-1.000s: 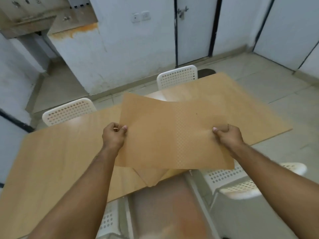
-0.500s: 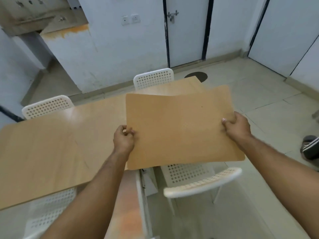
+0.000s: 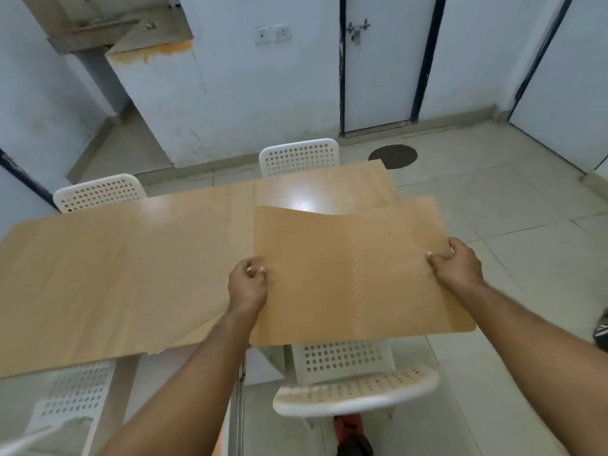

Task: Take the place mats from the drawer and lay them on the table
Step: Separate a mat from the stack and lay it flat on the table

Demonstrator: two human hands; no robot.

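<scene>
Two grips, left hand (image 3: 247,284) and right hand (image 3: 459,263), pinching place mat (image 3: 348,274) above table (image 3: 115,274)

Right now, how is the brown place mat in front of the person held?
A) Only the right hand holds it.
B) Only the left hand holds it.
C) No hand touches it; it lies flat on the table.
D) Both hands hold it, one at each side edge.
D: the left hand pinches the left edge of the place mat, and the right hand grips its right edge.
</scene>
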